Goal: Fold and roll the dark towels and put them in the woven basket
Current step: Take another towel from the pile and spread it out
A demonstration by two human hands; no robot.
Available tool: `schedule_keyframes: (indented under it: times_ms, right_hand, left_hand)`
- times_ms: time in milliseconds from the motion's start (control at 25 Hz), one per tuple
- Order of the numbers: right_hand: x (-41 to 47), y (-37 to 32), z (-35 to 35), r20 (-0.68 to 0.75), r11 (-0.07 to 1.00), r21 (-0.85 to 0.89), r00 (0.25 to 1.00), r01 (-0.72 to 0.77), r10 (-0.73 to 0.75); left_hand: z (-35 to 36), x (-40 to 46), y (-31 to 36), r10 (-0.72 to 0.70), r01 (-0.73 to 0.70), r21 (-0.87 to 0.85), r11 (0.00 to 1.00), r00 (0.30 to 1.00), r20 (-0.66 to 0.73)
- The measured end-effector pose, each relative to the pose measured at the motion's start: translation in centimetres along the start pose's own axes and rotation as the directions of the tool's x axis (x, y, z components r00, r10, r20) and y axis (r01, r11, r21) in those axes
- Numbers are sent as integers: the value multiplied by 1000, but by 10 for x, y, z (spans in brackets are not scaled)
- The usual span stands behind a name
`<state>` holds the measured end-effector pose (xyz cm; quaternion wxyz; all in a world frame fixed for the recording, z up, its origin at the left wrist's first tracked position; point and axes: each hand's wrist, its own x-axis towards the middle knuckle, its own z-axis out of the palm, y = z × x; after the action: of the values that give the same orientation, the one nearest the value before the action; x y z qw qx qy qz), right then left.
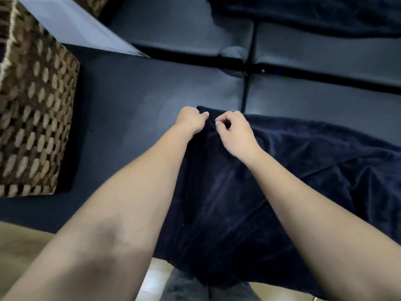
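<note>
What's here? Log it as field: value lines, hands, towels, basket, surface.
left hand: pinches the towel's far edge
right hand: pinches the same edge, beside the left
towel: dark, spread on the surface, near end hangs over the edge
second towel: dark, crumpled, far right
basket: woven, left of the towel, inside not visible
surface: dark, padded
stage: folding under way, nothing rolled
</note>
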<state>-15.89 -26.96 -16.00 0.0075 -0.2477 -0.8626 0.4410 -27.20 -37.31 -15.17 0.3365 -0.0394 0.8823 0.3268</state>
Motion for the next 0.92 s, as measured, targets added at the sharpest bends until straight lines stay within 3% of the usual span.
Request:
schedule_keyframes:
  times_ms: [160, 320, 520, 640, 720, 840, 920]
  right_hand:
    - [1, -3, -10, -20, 998, 51, 999, -32, 33]
    - [3, -4, -15, -74, 994, 107, 996, -36, 44]
    - [-3, 10, -14, -62, 989, 106, 992, -106, 113]
    - [-3, 21, -24, -113, 992, 92, 989, -89, 99]
    - [-1, 25, -29, -146, 992, 92, 985, -81, 94]
    - [0, 31, -37, -164, 988, 89, 976, -128, 142]
    - [-2, 37, -46, -190, 983, 90, 967, -158, 173]
  left_hand:
    - [-22, 12, 17, 9, -31, -296, 955, 997, -78]
    - [-64, 30, 39, 189, -291, -203, 935, 892, -411]
    - [-52, 39, 31, 170, -371, -386, 845, 870, -463]
    - [-55, 54, 36, 164, -394, -361, 845, 834, -527]
    - [-60, 62, 40, 128, -341, -333, 879, 842, -523]
    - [-58, 62, 35, -28, -115, -328, 937, 916, -401]
    - [-54, 59, 31, -49, -34, -190, 981, 910, -412]
